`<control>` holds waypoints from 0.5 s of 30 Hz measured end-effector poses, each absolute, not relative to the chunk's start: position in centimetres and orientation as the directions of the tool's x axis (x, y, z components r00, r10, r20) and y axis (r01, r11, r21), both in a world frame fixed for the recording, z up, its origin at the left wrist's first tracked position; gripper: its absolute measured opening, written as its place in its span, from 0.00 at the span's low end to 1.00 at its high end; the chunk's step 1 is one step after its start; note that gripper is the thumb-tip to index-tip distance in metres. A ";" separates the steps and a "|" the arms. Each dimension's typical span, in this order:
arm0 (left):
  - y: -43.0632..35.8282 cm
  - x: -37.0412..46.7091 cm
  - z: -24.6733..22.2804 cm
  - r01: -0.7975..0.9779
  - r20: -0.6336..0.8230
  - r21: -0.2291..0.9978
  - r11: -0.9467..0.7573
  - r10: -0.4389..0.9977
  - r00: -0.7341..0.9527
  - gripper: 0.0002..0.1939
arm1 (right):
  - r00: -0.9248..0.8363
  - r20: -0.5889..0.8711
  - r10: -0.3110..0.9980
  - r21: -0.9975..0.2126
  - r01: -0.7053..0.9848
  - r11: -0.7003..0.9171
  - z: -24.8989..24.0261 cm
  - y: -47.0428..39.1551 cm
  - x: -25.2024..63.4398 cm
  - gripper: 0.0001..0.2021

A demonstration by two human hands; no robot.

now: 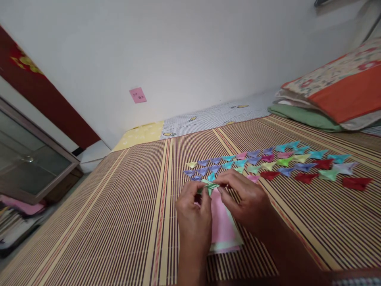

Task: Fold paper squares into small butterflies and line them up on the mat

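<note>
Between my two hands is a small folded piece of light green paper, creased into several points. My left hand pinches its left side between thumb and fingers. On the other side, the fingertips of my right hand are closed on its right end. Beneath both hands lies a stack of pink and pale green paper sheets, partly hidden by them. Just beyond, rows of small folded paper figures, such as a dark red one and a yellow one, stand in many colours.
A striped bamboo mat covers the bed. Folded bedding is piled at the back right. A pink note sticks to the white wall. At the left stands a glass-fronted cabinet.
</note>
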State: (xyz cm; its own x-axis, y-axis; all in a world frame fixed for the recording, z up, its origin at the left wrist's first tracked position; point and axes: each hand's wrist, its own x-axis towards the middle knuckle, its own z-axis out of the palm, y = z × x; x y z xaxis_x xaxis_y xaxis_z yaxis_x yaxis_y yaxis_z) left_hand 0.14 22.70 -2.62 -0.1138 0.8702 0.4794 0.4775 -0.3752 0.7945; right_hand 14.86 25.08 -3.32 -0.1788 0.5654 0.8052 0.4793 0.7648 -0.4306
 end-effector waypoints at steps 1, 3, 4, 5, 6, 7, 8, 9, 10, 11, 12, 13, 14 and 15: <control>22.7 0.1 -2.6 0.479 0.471 0.796 -0.370 0.876 -0.107 0.07 | -0.183 0.800 0.571 -0.436 0.475 0.764 -3.3 25.0 14.9 0.10; 22.6 0.1 -2.5 0.475 0.455 0.801 -0.364 0.886 -0.088 0.08 | -0.191 0.787 0.587 -0.454 0.466 0.760 -3.2 25.0 15.0 0.09; 22.5 0.1 -2.4 0.469 0.444 0.806 -0.361 0.893 -0.076 0.07 | -0.194 0.782 0.593 -0.461 0.461 0.758 -3.2 25.0 15.0 0.09; 22.5 0.2 -2.3 0.460 0.430 0.814 -0.355 0.900 -0.067 0.07 | -0.196 0.777 0.598 -0.468 0.455 0.757 -3.2 24.9 15.0 0.08; 22.4 0.2 -2.2 0.450 0.413 0.824 -0.345 0.909 -0.060 0.07 | -0.198 0.772 0.603 -0.476 0.449 0.756 -3.3 25.0 15.1 0.08; 22.4 0.2 -2.1 0.441 0.396 0.834 -0.332 0.916 -0.058 0.06 | -0.199 0.769 0.607 -0.482 0.442 0.756 -3.3 25.0 15.1 0.08; 22.4 0.3 -2.1 0.434 0.380 0.843 -0.318 0.923 -0.062 0.06 | -0.201 0.769 0.607 -0.485 0.435 0.758 -3.4 25.0 15.2 0.08; 22.4 0.3 -2.0 0.428 0.371 0.850 -0.308 0.926 -0.070 0.06 | -0.204 0.768 0.607 -0.488 0.429 0.760 -3.5 25.1 15.2 0.08; 22.4 0.3 -2.0 0.423 0.367 0.854 -0.302 0.927 -0.079 0.06 | -0.207 0.765 0.610 -0.491 0.425 0.761 -3.5 25.1 15.3 0.09; 22.5 0.3 -2.0 0.418 0.368 0.857 -0.302 0.926 -0.087 0.06 | -0.212 0.762 0.612 -0.494 0.420 0.761 -3.5 25.1 15.3 0.09; 22.5 0.2 -2.0 0.414 0.372 0.858 -0.305 0.924 -0.091 0.06 | -0.216 0.759 0.614 -0.497 0.416 0.761 -3.5 25.1 15.3 0.10; 22.6 0.2 -2.0 0.410 0.376 0.858 -0.308 0.922 -0.093 0.07 | -0.218 0.757 0.616 -0.501 0.412 0.761 -3.5 25.0 15.3 0.11; 22.6 0.2 -2.0 0.408 0.379 0.858 -0.312 0.920 -0.093 0.07 | -0.218 0.753 0.620 -0.507 0.409 0.759 -3.4 25.0 15.3 0.11; 22.6 0.2 -2.0 0.410 0.383 0.856 -0.315 0.919 -0.094 0.07 | -0.213 0.750 0.626 -0.513 0.409 0.755 -3.3 24.9 15.3 0.10</control>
